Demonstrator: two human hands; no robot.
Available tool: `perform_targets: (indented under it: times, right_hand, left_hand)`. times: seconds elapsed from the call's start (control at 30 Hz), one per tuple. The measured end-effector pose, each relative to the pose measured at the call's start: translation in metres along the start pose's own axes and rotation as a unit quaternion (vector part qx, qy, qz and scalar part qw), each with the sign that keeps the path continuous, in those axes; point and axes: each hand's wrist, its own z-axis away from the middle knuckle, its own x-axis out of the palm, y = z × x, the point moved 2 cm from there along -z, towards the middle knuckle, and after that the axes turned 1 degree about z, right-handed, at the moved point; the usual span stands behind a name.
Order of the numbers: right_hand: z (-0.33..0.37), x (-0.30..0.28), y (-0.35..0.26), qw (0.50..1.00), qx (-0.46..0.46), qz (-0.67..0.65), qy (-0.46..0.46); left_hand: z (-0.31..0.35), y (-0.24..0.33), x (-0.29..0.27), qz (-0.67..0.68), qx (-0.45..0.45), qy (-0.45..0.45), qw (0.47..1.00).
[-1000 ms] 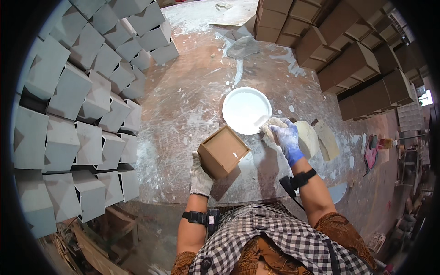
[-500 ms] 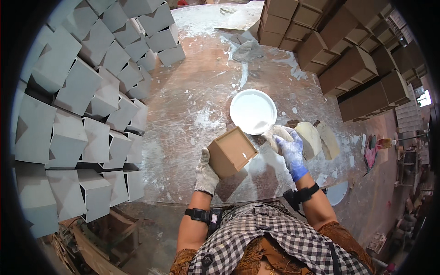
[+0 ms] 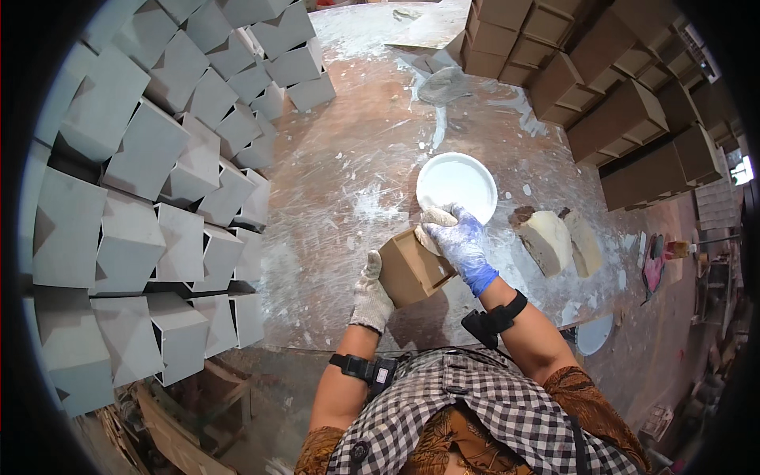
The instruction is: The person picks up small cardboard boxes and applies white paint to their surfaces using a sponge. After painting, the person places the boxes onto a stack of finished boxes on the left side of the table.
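My left hand [image 3: 374,298], in a white knit glove, grips a brown cardboard box [image 3: 405,277] by its left side, above the near part of the table. The box is tilted, its recessed open face turned up and to the right. My right hand [image 3: 459,244], in a blue glove smeared with white, is closed on a whitish sponge [image 3: 432,225]. The sponge presses at the box's far right rim, and part of it is hidden by the fingers. Just beyond stands a round white tub [image 3: 457,185] of white paint.
Stacked whitish-grey boxes [image 3: 142,237] rise along the left. Brown boxes [image 3: 621,123] are piled at the far right. Two cream foam pieces [image 3: 545,241] lie right of the tub. A grey rag [image 3: 443,85] sits farther back on the paint-stained table [image 3: 332,190].
My right hand has moved left from beside the tub, bringing the sponge onto the box's rim. The box stays in my left hand. The whole view has shifted slightly.
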Motion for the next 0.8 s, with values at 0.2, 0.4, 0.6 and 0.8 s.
perform_targets:
  times: [0.2, 0.4, 0.6, 0.8]
  right_hand:
    - [0.009, 0.007, -0.001, 0.977, -0.035, -0.128, -0.165]
    - [0.029, -0.034, 0.007, 0.942, -0.149, 0.030, -0.300]
    - [0.013, -0.050, 0.004, 0.968, -0.116, 0.069, -0.213]
    - [0.010, -0.011, -0.014, 0.985, -0.138, 0.015, -0.100]
  left_hand:
    - [-0.003, 0.000, -0.001, -0.026, 0.015, -0.022, 0.999]
    - [-0.011, -0.002, -0.009, -0.003, -0.002, 0.020, 1.000]
    - [-0.007, 0.003, 0.004, 0.005, 0.020, -0.029, 0.999]
    - [-0.004, 0.005, 0.004, -0.032, 0.025, 0.003, 0.999]
